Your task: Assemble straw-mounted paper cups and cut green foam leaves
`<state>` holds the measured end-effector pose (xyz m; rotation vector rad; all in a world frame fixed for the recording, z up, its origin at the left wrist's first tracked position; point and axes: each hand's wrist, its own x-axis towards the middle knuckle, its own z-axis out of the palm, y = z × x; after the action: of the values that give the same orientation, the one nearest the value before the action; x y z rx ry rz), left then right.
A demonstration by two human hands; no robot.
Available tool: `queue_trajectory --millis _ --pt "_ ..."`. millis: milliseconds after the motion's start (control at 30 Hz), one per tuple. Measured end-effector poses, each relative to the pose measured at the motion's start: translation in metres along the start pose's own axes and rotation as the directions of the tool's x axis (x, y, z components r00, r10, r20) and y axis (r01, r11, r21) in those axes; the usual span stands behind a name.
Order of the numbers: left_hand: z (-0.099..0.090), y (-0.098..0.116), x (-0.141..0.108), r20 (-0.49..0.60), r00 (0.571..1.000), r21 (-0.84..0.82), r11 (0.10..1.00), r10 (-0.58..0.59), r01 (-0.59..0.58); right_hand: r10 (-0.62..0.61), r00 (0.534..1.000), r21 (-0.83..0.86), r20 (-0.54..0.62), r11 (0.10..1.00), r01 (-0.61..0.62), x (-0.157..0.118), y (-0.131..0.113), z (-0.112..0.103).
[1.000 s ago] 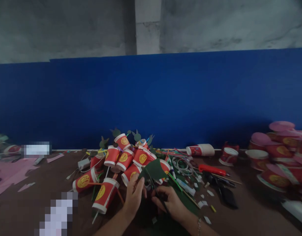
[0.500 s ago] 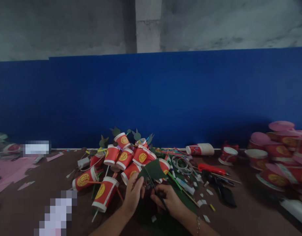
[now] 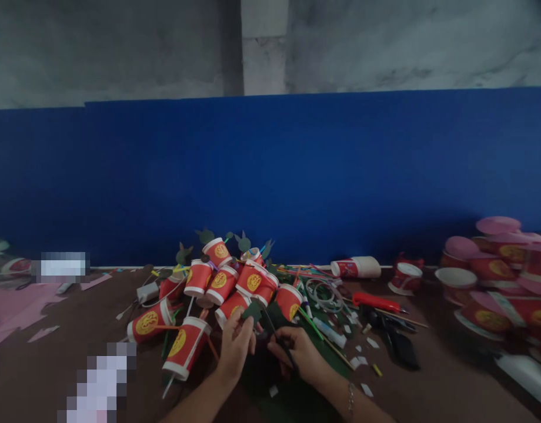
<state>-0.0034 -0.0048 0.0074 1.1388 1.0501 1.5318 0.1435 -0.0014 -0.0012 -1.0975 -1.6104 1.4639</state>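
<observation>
Pinched between the fingers of my left hand (image 3: 236,346) is a small piece of dark green paper (image 3: 253,311). My right hand (image 3: 297,352) is closed on dark scissors (image 3: 270,324), whose blades point up and left beside that paper. More dark green paper (image 3: 277,316) shows just right of the blades; whether it is joined to the held piece I cannot tell. Several red paper cups (image 3: 253,281) with yellow emblems lie heaped beyond and left of my hands. Under my hands the dark green sheet (image 3: 264,388) on the table is partly hidden.
To the right are coiled clear tubing (image 3: 324,295), a glue tube (image 3: 331,333), a red-handled tool (image 3: 376,302), white scraps and sticks. Pink-topped cups (image 3: 500,270) stand far right. Pink paper (image 3: 14,305) lies at left. A blue panel (image 3: 270,176) rises behind the table (image 3: 456,390).
The large green piece above my hands has swung down and right, uncovering a red cup. A smaller green piece now shows at my left fingertips, and the scissors have shifted slightly.
</observation>
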Motion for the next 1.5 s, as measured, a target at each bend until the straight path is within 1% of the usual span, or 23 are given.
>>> queue_trajectory --millis 67,133,233,333,433,533,600,667,733,767,833,867,900,933,1000,1033,1100,1200,1300,1400,1433,1467,1500 --pt "0.000 0.004 -0.001 0.023 1.000 -0.010 1.000 0.014 -0.013 -0.027 0.999 0.047 -0.044 0.998 0.030 -0.001 -0.003 -0.001" --pt "0.001 0.007 -0.002 0.053 0.999 0.002 1.000 0.005 -0.005 -0.073 0.990 0.096 -0.121 0.992 0.085 -0.002 -0.005 -0.002" --pt "0.005 0.009 -0.002 0.142 0.989 0.055 0.998 -0.032 0.024 -0.127 0.963 0.134 -0.236 0.978 0.162 -0.004 -0.009 -0.003" --pt "0.011 0.008 -0.002 0.212 0.974 0.100 0.993 -0.084 0.063 -0.162 0.941 0.130 -0.296 0.970 0.208 -0.004 -0.011 -0.004" --pt "0.015 0.006 -0.001 0.253 0.961 0.126 0.989 -0.112 0.082 -0.179 0.920 0.139 -0.348 0.961 0.240 -0.004 -0.013 -0.006" --pt "0.018 0.002 0.001 0.257 0.962 0.160 0.986 -0.096 0.056 -0.182 0.883 0.180 -0.433 0.942 0.283 -0.004 -0.014 -0.010" --pt "0.020 -0.001 0.003 0.236 0.968 0.169 0.984 -0.090 0.051 -0.182 0.877 0.209 -0.445 0.931 0.300 -0.004 -0.014 -0.011" --pt "0.021 0.000 0.006 0.217 0.972 0.177 0.983 -0.091 0.053 -0.187 0.889 0.220 -0.419 0.928 0.300 -0.004 -0.013 -0.012" --pt "0.023 0.004 0.008 0.236 0.969 0.230 0.973 -0.068 0.013 -0.184 0.896 0.214 -0.403 0.933 0.288 -0.004 -0.012 -0.012" --pt "0.024 0.009 0.009 0.265 0.963 0.283 0.959 -0.048 -0.030 -0.181 0.893 0.207 -0.412 0.936 0.285 -0.003 -0.011 -0.013" --pt "0.024 0.019 0.012 0.331 0.944 0.442 0.883 0.005 -0.159 -0.183 0.868 0.194 -0.461 0.934 0.300 -0.001 -0.009 -0.014" --pt "0.024 0.025 0.014 0.352 0.936 0.544 0.806 0.033 -0.233 -0.189 0.848 0.190 -0.496 0.929 0.318 0.000 -0.007 -0.016" --pt "0.024 0.030 0.015 0.373 0.926 0.659 0.687 0.056 -0.307 -0.193 0.823 0.190 -0.534 0.921 0.339 0.002 -0.005 -0.017" --pt "0.024 0.034 0.016 0.393 0.919 0.761 0.547 0.039 -0.348 -0.189 0.797 0.194 -0.574 0.914 0.357 0.004 -0.004 -0.019" --pt "0.025 0.039 0.019 0.390 0.918 0.884 0.309 -0.070 -0.352 -0.167 0.763 0.213 -0.624 0.903 0.372 0.006 0.000 -0.022" --pt "0.026 0.039 0.020 0.379 0.918 0.909 0.234 -0.116 -0.346 -0.158 0.757 0.223 -0.634 0.900 0.374 0.007 0.001 -0.022" --pt "0.029 0.038 0.022 0.364 0.917 0.925 0.182 -0.162 -0.335 -0.157 0.761 0.229 -0.629 0.898 0.375 0.008 0.002 -0.023" --pt "0.033 0.041 0.024 0.368 0.916 0.920 0.209 -0.163 -0.332 -0.166 0.770 0.226 -0.616 0.899 0.375 0.006 0.000 -0.022" --pt "0.028 0.054 0.030 0.362 0.917 0.913 0.259 -0.165 -0.314 -0.145 0.764 0.219 -0.629 0.910 0.353 0.004 -0.005 -0.021" --pt "0.009 0.071 0.038 0.348 0.919 0.905 0.323 -0.186 -0.278 -0.117 0.758 0.228 -0.642 0.915 0.334 0.003 -0.009 -0.021" --pt "0.001 0.075 0.041 0.340 0.915 0.891 0.387 -0.218 -0.238 -0.108 0.758 0.241 -0.643 0.912 0.333 0.003 -0.009 -0.021" --pt "-0.009 0.078 0.042 0.343 0.901 0.881 0.424 -0.264 -0.211 -0.100 0.760 0.253 -0.642 0.908 0.334 0.003 -0.009 -0.021" --pt "-0.017 0.080 0.041 0.348 0.871 0.884 0.429 -0.346 -0.183 -0.095 0.764 0.262 -0.638 0.906 0.332 0.003 -0.009 -0.021"
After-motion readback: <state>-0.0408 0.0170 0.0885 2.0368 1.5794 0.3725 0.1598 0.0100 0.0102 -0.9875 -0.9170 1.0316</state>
